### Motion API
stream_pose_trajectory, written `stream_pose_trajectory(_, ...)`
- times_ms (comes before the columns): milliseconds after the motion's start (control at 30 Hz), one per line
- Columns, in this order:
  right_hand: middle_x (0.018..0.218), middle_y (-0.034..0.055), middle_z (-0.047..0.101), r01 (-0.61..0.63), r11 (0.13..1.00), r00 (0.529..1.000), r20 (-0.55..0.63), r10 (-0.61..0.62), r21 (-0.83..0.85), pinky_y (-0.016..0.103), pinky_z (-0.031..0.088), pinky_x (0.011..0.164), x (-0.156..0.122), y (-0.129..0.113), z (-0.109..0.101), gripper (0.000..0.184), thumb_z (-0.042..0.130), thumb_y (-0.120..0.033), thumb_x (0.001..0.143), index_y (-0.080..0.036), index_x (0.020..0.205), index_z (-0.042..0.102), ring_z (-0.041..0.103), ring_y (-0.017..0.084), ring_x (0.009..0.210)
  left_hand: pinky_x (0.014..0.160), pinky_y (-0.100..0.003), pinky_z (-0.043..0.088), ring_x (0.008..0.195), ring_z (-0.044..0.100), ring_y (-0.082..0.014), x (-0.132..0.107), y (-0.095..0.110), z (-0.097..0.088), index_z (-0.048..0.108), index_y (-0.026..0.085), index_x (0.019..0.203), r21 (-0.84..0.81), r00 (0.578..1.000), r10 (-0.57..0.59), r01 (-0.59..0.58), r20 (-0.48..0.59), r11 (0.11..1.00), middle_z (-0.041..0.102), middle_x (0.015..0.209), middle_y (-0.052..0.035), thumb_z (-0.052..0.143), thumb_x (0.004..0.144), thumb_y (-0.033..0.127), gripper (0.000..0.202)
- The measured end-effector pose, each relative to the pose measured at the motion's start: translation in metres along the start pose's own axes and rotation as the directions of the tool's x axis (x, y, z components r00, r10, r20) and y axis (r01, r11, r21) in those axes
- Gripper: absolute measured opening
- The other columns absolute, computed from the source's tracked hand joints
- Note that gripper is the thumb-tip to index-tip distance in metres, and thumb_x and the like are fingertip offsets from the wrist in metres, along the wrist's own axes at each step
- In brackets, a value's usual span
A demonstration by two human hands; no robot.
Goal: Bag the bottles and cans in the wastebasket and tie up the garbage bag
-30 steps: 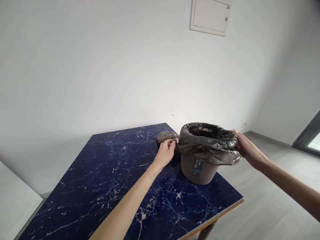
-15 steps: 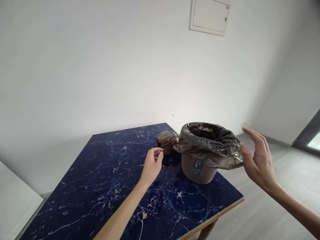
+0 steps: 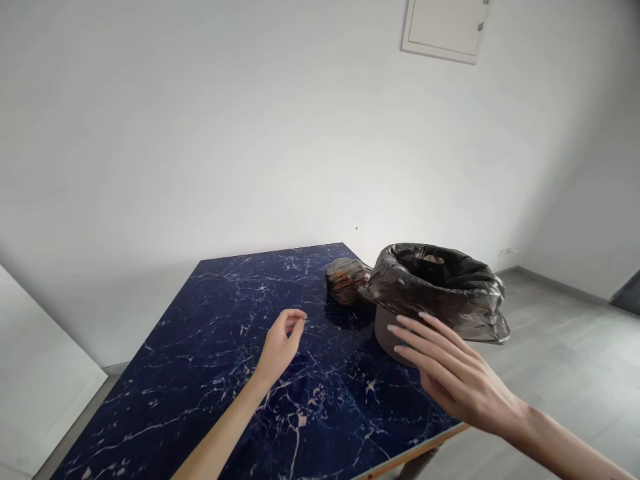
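Observation:
A grey-brown trash bin [image 3: 387,333] stands upright near the table's right edge. Its black plastic liner [image 3: 430,297] is folded out over the rim and hangs low on the right. Left of the bin, touching the liner, lies a knotted-looking dark bag bundle [image 3: 346,281] with orange-brown contents showing through. My left hand [image 3: 281,343] hovers above the tabletop, thumb and index fingertips pinched together; anything between them is too small to make out. In front of the bin, my right hand [image 3: 463,383] is open with fingers stretched out, covering part of the bin's side and label.
The dark blue marble-patterned table [image 3: 215,333] has a wooden front edge. Behind it rises a white wall with a panel door [image 3: 443,30]. Grey floor [image 3: 565,347] lies to the right, and a white panel [image 3: 45,373] stands at the left.
My right hand has moved from the liner's right side to in front of the bin. My left hand has drawn back left, away from the bundle. The view has shifted slightly left.

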State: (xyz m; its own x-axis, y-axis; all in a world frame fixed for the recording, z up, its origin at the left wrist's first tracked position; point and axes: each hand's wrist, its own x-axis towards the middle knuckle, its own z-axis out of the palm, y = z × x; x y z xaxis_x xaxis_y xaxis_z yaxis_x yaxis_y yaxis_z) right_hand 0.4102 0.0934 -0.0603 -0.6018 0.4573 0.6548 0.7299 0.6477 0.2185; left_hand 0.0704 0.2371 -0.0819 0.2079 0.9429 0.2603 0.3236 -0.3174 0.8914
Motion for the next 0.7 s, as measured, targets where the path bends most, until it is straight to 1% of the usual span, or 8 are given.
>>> stream_pose_trajectory(133, 0.141, 0.0123, 0.074, 0.005, 0.985, 0.997, 0.075, -0.019, 0.174, 0.049, 0.063, 0.105, 0.023, -0.024, 0.023, 0.053, 0.053, -0.005, 0.098, -0.024, 0.146, 0.062, 0.074, 0.030, 0.124, 0.107, -0.047, 0.058, 0.112, 0.078, -0.0297, -0.003, -0.029, -0.019, 0.070, 0.023, 0.108, 0.015, 0.997, -0.045, 0.046, -0.060, 0.999, 0.081, 0.115, -0.0104, 0.058, 0.097, 0.050, 0.031)
stream_pose_trajectory(233, 0.152, 0.0150, 0.064, -0.185, 0.967, 0.966, 0.212, 0.147, 0.174, 0.048, 0.065, 0.095, 0.051, -0.026, 0.066, 0.044, 0.049, -0.012, 0.103, -0.026, 0.143, 0.062, 0.074, 0.031, 0.119, 0.102, -0.047, 0.060, 0.104, 0.080, -0.0300, -0.007, -0.045, -0.023, 0.069, 0.022, 0.105, 0.042, 0.994, -0.077, 0.080, -0.075, 0.996, 0.082, 0.106, -0.0108, 0.056, 0.096, 0.049, 0.031)
stream_pose_trajectory(267, 0.160, 0.0165, 0.055, -0.287, 0.943, 0.938, 0.250, 0.241, 0.167, 0.045, 0.066, 0.090, 0.060, -0.022, 0.084, 0.044, 0.048, -0.015, 0.104, -0.025, 0.145, 0.060, 0.075, 0.030, 0.115, 0.100, -0.047, 0.061, 0.102, 0.080, -0.0301, -0.009, -0.049, -0.023, 0.070, 0.022, 0.104, 0.053, 0.994, -0.081, 0.085, -0.072, 0.995, 0.082, 0.104, -0.0108, 0.056, 0.096, 0.049, 0.031)
stream_pose_trajectory(333, 0.175, 0.0152, 0.036, -0.520, 0.850, 0.813, 0.353, 0.463, 0.086, 0.038, 0.065, 0.075, 0.079, -0.011, 0.120, 0.048, 0.052, -0.024, 0.105, -0.028, 0.153, 0.054, 0.077, 0.026, 0.102, 0.096, -0.045, 0.062, 0.101, 0.080, -0.0297, -0.014, -0.054, -0.024, 0.070, 0.023, 0.103, 0.073, 0.995, -0.079, 0.083, -0.056, 0.994, 0.082, 0.103, -0.0102, 0.057, 0.096, 0.050, 0.031)
stream_pose_trajectory(433, 0.180, 0.0226, 0.021, -0.651, 0.759, 0.707, 0.353, 0.613, -0.011, 0.038, 0.062, 0.071, 0.103, 0.011, 0.164, 0.059, 0.053, -0.024, 0.103, -0.022, 0.161, 0.044, 0.077, 0.025, 0.093, 0.095, -0.042, 0.061, 0.100, 0.079, -0.0277, -0.021, -0.056, -0.026, 0.071, 0.024, 0.104, 0.091, 0.998, -0.055, 0.058, -0.032, 0.994, 0.081, 0.104, -0.0088, 0.056, 0.099, 0.049, 0.029)
stream_pose_trajectory(533, 0.178, 0.0288, 0.020, -0.739, 0.667, 0.610, 0.332, 0.720, -0.090, 0.038, 0.060, 0.070, 0.119, 0.027, 0.191, 0.070, 0.056, -0.021, 0.098, -0.017, 0.165, 0.037, 0.077, 0.025, 0.088, 0.094, -0.042, 0.060, 0.097, 0.078, -0.0262, -0.027, -0.056, -0.027, 0.070, 0.024, 0.103, 0.107, 1.000, -0.026, 0.027, -0.015, 0.994, 0.080, 0.102, -0.0078, 0.054, 0.101, 0.046, 0.027)
stream_pose_trajectory(600, 0.177, 0.0287, 0.023, -0.767, 0.631, 0.574, 0.319, 0.754, -0.114, 0.038, 0.059, 0.070, 0.125, 0.032, 0.200, 0.073, 0.056, -0.020, 0.096, -0.017, 0.166, 0.035, 0.076, 0.026, 0.091, 0.093, -0.041, 0.060, 0.096, 0.077, -0.0257, -0.029, -0.056, -0.027, 0.071, 0.024, 0.102, 0.117, 1.000, -0.005, 0.006, -0.002, 0.993, 0.080, 0.102, -0.0074, 0.054, 0.102, 0.043, 0.026)
stream_pose_trajectory(700, 0.173, 0.0263, 0.029, -0.780, 0.616, 0.567, 0.295, 0.769, -0.110, 0.037, 0.058, 0.071, 0.127, 0.031, 0.206, 0.072, 0.053, -0.018, 0.097, -0.018, 0.166, 0.033, 0.074, 0.029, 0.101, 0.092, -0.040, 0.060, 0.095, 0.075, -0.0253, -0.032, -0.056, -0.026, 0.072, 0.024, 0.100, 0.129, 1.000, 0.021, -0.023, 0.017, 0.991, 0.079, 0.103, -0.0072, 0.053, 0.102, 0.039, 0.023)
